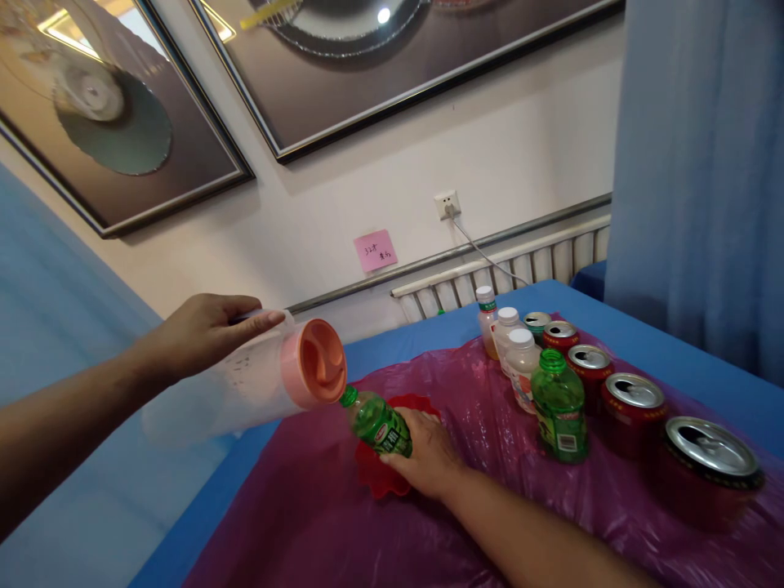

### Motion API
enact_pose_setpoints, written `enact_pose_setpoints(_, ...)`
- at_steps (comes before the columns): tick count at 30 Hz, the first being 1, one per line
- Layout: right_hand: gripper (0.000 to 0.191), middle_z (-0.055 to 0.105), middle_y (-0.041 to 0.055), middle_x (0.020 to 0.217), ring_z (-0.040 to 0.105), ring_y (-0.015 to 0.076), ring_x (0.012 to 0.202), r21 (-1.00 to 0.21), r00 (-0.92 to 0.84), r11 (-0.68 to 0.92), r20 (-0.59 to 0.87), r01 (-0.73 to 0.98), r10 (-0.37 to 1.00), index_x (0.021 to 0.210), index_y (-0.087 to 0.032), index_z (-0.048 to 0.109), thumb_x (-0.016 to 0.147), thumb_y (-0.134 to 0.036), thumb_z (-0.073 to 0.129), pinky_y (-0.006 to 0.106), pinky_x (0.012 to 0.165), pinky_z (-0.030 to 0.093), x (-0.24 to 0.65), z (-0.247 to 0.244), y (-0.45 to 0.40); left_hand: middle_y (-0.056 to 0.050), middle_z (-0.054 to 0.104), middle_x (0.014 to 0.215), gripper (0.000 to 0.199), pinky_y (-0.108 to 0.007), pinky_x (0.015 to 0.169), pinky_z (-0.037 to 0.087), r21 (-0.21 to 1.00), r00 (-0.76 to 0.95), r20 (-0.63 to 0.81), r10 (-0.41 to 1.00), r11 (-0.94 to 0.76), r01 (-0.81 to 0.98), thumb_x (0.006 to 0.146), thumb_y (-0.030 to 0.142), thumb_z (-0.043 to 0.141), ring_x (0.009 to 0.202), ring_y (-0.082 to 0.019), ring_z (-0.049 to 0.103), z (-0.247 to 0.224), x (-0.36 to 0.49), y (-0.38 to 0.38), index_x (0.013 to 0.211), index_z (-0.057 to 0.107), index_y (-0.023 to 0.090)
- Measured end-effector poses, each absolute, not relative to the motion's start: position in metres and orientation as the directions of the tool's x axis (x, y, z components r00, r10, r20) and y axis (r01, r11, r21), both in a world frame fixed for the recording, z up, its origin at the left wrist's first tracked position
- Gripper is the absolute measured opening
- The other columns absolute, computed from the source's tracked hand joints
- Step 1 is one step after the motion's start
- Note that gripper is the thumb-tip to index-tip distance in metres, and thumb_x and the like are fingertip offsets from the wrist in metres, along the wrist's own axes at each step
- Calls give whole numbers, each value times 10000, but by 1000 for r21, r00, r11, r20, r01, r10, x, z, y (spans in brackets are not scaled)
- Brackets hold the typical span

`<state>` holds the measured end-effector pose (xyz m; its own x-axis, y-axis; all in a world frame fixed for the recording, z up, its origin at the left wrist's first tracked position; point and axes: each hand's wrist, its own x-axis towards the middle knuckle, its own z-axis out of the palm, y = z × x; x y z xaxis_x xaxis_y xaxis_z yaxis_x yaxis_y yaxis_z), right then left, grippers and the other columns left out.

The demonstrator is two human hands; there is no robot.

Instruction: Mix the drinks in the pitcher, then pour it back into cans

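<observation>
My left hand (pixel 211 331) grips the handle of a translucent pitcher (pixel 245 384) with an orange lid (pixel 318 363), tipped over to the right. The lid's edge meets the mouth of a green plastic bottle (pixel 376 420); whether liquid is flowing I cannot make out. Around that bottle's lower part my right hand (pixel 432 449) is closed, holding it tilted with its neck up and to the left. Beneath the bottle lies a red scalloped dish (pixel 380 480), partly covered by the hand and bottle.
A second green bottle (pixel 559 412) without a cap stands right of my right hand. Several white-capped bottles (pixel 523 367) and a row of opened cans (pixel 634 408) line the right side. Purple plastic sheeting (pixel 294 523) covers the blue table (pixel 392 347). A radiator (pixel 539 261) runs behind.
</observation>
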<state>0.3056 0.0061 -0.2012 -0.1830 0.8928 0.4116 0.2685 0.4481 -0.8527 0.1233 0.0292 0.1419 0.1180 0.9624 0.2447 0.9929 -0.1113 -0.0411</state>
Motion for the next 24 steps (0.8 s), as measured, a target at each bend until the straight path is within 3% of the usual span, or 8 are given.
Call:
enact_pose_setpoints(18, 502, 752, 56, 1228, 691, 270, 1143, -865, -158, 430, 401, 258, 902, 1232, -266, 677, 760, -272, 848, 411, 1009, 493, 304, -204, 7, 44, 379, 458, 582, -259, 492, 302, -98, 245, 373, 895, -225, 969, 779, 770, 497, 482, -117, 384, 126, 101, 21, 534, 465, 243)
enact_pose_setpoints(24, 506, 754, 55, 1226, 689, 272, 1145, -870, -170, 423, 391, 254, 905, 1232, -264, 675, 754, -256, 840, 419, 1015, 489, 306, -202, 7, 37, 399, 475, 541, -272, 520, 311, 22, 134, 440, 888, -160, 987, 758, 727, 532, 513, -130, 399, 115, 88, 13, 532, 505, 236)
